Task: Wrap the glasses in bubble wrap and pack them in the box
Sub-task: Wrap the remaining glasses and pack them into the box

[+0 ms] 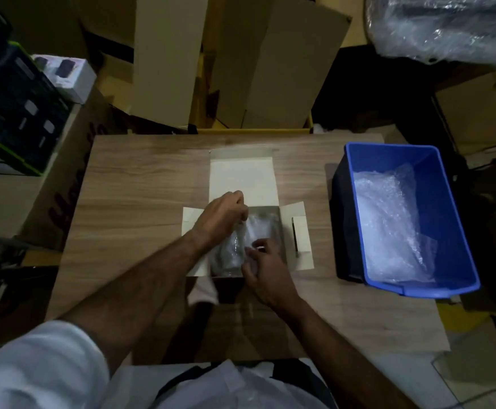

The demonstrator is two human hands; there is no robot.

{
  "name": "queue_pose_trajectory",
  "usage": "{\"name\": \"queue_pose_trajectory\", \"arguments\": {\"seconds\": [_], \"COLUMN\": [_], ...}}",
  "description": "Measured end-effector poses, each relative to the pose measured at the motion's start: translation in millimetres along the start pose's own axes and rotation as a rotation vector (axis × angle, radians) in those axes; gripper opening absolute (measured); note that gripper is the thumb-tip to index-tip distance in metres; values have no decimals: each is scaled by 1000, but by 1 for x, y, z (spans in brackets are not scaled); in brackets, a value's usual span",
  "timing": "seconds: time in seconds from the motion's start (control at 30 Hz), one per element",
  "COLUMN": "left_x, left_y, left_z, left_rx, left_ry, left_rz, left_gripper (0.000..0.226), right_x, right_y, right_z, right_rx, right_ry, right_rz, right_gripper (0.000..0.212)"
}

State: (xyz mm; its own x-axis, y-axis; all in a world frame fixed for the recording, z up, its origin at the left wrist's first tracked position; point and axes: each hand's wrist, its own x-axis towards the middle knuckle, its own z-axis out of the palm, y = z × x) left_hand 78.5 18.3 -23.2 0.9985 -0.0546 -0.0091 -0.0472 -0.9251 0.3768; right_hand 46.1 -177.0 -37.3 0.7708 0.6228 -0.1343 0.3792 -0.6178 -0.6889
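Head view, looking down on a wood-grain desk (140,184). An open white box (242,178) sits near desk centre, lid flap laid back toward 12 o'clock, side flaps splayed to 9 and 3 o'clock. Inside the box cavity lies a bundle of bubble wrap (255,231); the glasses within cannot be made out through the blur.

Left hand (223,215) reaches in from 7 o'clock, fingers curled narrow and pinching the upper edge of the wrap at the box's 10 o'clock corner. Right hand (266,274) comes in from 5 o'clock, fingers bent over the near edge of the bundle, touching the wrap; whether it truly grips cannot be told. Both forearms bare; white sleeve (39,367) at 7 o'clock of the frame.

Blue bin (453,202) stands at 3 o'clock of the box, well apart from it, at the desk's right edge. It holds more loose bubble wrap.

Behind the desk at 12 o'clock: tall cardboard sheets (164,57) standing upright. At 10 o'clock: stacked dark boxes (14,107) and one small white carton (70,73). At 1 o'clock: a large plastic-wrapped mass (447,28).
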Motion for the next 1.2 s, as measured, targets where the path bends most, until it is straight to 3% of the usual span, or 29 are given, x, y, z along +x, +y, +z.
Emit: {"name": "queue_pose_trajectory", "arguments": {"seconds": [0.17, 0.33, 0.47, 0.7, 0.77, 0.9, 1.1, 1.2], "left_x": [-7, -18, -23, -26, -28, -42, -41, -32], "left_y": [-8, -20, -20, -15, -8, 11, 68, 101], "left_z": [15, 10, 9, 11, 4, 0, 9, 22], "left_rx": [164, 227, 348, 364, 324, 175, 74, 43], "left_ry": [-158, -225, -298, -295, -257, -68, 88, 121], "left_rz": [107, 241, 245, 201, 169, 56, 34, 34], "left_gripper": [37, 48, 62, 66, 61, 59, 57, 55], "right_x": [4, 6, 11, 13, 7, 1, -3, -19], "right_y": [6, 3, -1, -3, -1, 8, 31, 50], "right_z": [6, 5, 0, -4, -11, -39, -88, -121], "right_rx": [-305, -304, -305, -267, -214, -153, -279, -304], "right_ry": [28, -70, -131, -220, -170, 140, 144, 298], "right_rz": [-54, -88, -90, -53, -53, -56, -127, -86], "right_gripper": [29, 35, 31, 35, 38, 54, 62, 54]}}
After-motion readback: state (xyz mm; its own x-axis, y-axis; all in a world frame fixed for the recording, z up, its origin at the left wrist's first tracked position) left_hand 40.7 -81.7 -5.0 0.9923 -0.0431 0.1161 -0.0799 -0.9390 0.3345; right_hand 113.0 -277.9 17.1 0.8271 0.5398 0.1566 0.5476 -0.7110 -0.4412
